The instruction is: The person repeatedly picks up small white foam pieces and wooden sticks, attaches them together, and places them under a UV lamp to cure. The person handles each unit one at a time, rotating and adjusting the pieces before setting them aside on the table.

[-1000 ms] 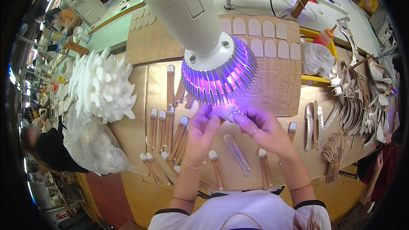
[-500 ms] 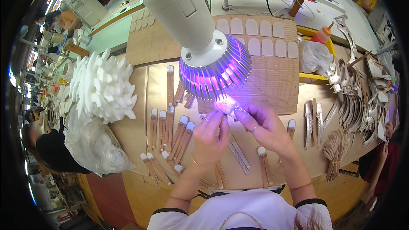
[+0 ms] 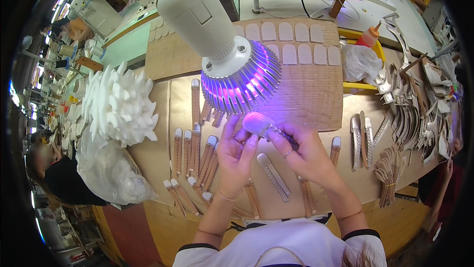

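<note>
- Brown straps [image 3: 195, 151] with pale rounded ends lie on the left of the table; I should rest no wrist on them.
- The lamp [image 3: 217, 44] aims its violet, finned head toward the hands. I treat the fins as possibly hot and advise fingertips clear of them.
- The left hand [image 3: 234, 161] has curled, half-spread fingers, its thumb tip at the tab's lower edge. I cannot tell whether it pinches. I recommend edge contact only, leaving the face unshaded.
- The rounded tab [image 3: 257, 123] is between the hands, near the lamp's rim, tilted and lit pink. I judge an even, square presentation to the glow best.
- The right hand [image 3: 308, 151] grips the braided strap [image 3: 292, 142] near the tab, thumb uppermost. I advise no twisting there.
- Cardboard [image 3: 316, 94] bearing pale tabs [image 3: 303, 53] lies beyond; I avoid brushing it.
</note>
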The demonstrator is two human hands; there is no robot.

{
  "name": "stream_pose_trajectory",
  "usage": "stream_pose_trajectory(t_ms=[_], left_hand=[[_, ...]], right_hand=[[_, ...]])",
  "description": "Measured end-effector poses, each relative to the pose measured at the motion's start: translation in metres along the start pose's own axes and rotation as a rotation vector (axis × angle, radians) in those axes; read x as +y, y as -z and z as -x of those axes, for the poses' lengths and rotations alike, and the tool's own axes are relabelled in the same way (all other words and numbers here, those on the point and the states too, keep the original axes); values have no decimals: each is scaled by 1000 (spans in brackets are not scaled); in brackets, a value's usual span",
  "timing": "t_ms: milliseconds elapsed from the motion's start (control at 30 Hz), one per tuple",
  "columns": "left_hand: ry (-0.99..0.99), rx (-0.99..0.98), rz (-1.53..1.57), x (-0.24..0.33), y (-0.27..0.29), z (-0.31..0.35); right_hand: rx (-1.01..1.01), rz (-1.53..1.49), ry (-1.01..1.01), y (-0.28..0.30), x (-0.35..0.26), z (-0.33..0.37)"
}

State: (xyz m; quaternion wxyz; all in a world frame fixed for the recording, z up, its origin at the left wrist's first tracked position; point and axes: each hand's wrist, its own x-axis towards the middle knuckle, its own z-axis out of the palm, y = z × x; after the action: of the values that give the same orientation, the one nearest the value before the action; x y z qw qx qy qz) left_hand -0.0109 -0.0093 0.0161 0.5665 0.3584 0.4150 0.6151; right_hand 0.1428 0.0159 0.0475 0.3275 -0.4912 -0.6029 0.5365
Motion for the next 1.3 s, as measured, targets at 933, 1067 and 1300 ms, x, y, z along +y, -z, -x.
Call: stream_pose_trajectory(t_ms=[933, 1067, 1300], left_hand=[[40, -280, -91, 12, 8, 2], [-61, -205, -443, 15, 6, 2], [78, -176, -703, 29, 3, 6]], right_hand=[[-99, -142, -30, 5, 4, 2], [-115, 10, -16, 8, 1, 2], [-20, 231, 85, 6, -8, 9]])
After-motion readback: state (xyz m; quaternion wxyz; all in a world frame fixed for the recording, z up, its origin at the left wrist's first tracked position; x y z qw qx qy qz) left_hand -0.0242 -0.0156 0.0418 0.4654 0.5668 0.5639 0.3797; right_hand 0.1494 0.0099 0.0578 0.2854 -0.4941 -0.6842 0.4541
